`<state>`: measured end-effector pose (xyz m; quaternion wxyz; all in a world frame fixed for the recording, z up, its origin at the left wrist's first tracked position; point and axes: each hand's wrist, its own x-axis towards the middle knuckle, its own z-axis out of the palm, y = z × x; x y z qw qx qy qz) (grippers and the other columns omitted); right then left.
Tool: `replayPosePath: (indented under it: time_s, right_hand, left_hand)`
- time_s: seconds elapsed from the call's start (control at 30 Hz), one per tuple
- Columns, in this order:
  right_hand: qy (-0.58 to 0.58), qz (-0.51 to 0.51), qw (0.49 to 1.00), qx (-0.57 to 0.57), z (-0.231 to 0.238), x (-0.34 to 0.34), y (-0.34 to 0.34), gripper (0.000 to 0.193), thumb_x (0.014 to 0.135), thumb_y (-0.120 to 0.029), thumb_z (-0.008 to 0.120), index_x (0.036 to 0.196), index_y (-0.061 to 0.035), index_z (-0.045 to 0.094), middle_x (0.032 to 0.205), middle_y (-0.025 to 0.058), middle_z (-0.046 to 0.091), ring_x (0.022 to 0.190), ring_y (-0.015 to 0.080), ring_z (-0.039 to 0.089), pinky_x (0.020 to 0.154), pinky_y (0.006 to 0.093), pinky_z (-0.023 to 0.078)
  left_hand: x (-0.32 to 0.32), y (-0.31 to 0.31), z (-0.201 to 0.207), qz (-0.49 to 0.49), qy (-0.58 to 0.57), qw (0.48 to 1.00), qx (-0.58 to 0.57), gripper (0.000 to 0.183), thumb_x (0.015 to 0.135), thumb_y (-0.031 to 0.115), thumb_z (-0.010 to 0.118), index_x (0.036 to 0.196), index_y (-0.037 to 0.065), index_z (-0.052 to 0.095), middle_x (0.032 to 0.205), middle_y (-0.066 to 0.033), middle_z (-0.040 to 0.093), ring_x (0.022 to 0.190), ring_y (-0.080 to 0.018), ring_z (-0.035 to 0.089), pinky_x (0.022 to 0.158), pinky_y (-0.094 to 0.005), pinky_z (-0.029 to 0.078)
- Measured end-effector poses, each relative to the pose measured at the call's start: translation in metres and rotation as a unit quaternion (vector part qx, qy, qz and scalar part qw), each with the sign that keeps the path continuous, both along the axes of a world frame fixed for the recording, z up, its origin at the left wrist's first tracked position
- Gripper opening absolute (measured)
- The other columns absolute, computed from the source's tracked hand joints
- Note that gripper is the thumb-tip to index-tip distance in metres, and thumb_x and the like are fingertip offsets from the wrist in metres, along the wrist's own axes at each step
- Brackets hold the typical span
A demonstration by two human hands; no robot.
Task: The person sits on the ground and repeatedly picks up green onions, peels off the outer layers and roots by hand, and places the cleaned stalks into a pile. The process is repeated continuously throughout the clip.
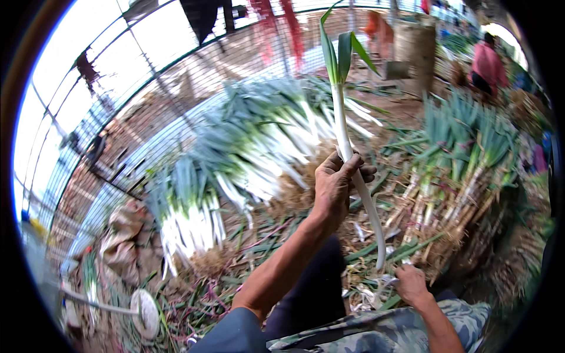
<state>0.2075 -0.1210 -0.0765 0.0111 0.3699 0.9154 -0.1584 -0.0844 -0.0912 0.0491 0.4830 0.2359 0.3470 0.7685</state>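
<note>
My left hand [339, 181] is closed round the white shaft of a long leek [370, 215], with the thumb across the front. The leek stands nearly upright at a tilt, its green leaves at the top and its pale lower end hanging down to the right. Close beside that lower end is my right hand [414, 285], fingers curled together. Whitish scraps show at its fingertips, but what it grips is too small to make out. Many cleaned leeks [256, 159] lie in a long row at the left, white ends toward me.
Bundles of untrimmed, rooty leeks [453, 176] are heaped at the right. Leaf trimmings [359, 294] litter the ground around me. A round white disc on a pole [145, 313] is at lower left, near a crumpled sack [125, 235]. A person in pink [489, 66] sits far right.
</note>
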Motion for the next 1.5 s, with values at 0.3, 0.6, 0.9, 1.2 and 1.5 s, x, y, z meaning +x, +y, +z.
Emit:
replayPosePath:
  time_s: [0.3, 0.6, 0.9, 1.2, 1.5]
  right_hand:
    - [-0.029, 0.015, 0.998, -0.057, -0.001, -0.006, -0.014, 0.025, 0.075, -0.021, 0.07, 0.086, -0.0013, 0.061, 0.092, 0.0166, 0.056, 0.092, 0.0358, 0.057, 0.076, 0.0465, 0.047]
    - [-0.092, 0.027, 0.992, -0.085, -0.023, -0.011, -0.003, 0.016, 0.074, -0.009, 0.058, 0.087, -0.0014, 0.062, 0.091, 0.0171, 0.056, 0.087, 0.0356, 0.058, 0.071, 0.0473, 0.049]
    - [0.057, -0.092, 0.994, 0.013, -0.036, 0.014, 0.039, 0.016, 0.077, -0.003, 0.056, 0.092, 0.002, 0.056, 0.101, 0.0212, 0.052, 0.096, 0.037, 0.055, 0.079, 0.0458, 0.05]
    - [-0.092, -0.229, 0.965, 0.086, -0.027, 0.068, 0.174, 0.021, 0.073, -0.003, 0.063, 0.091, 0.0044, 0.055, 0.101, 0.027, 0.052, 0.091, 0.0439, 0.057, 0.079, 0.0496, 0.048]
    - [-0.232, -0.254, 0.939, -0.009, -0.115, 0.071, 0.233, 0.03, 0.083, -0.026, 0.063, 0.073, 0.0018, 0.065, 0.058, 0.0139, 0.052, 0.055, 0.0234, 0.052, 0.052, 0.0388, 0.046]
  left_hand:
    - [-0.269, -0.207, 0.007, 0.295, 0.244, 0.905, -0.183, 0.019, 0.087, 0.011, 0.062, 0.097, -0.005, 0.059, 0.084, -0.0129, 0.064, 0.072, -0.0217, 0.068, 0.066, -0.0339, 0.06]
    - [-0.278, -0.153, -0.041, 0.317, 0.434, 0.802, -0.26, 0.049, 0.083, 0.015, 0.065, 0.124, -0.007, 0.049, 0.113, -0.0178, 0.06, 0.1, -0.0212, 0.058, 0.087, -0.0294, 0.045]
    - [0.048, 0.067, -0.022, -0.047, 0.29, 0.955, -0.044, 0.046, 0.086, 0.007, 0.063, 0.128, -0.001, 0.047, 0.107, -0.0132, 0.063, 0.097, -0.0185, 0.059, 0.086, -0.0282, 0.047]
    - [0.086, 0.038, -0.033, -0.225, 0.27, 0.936, -0.034, 0.034, 0.085, 0.004, 0.064, 0.116, -0.001, 0.051, 0.108, -0.0128, 0.059, 0.096, -0.0216, 0.062, 0.082, -0.0306, 0.053]
    - [0.081, 0.033, -0.024, -0.329, 0.244, 0.906, -0.107, 0.028, 0.087, 0.008, 0.065, 0.111, -0.003, 0.056, 0.1, -0.0081, 0.062, 0.089, -0.0129, 0.059, 0.081, -0.0262, 0.048]
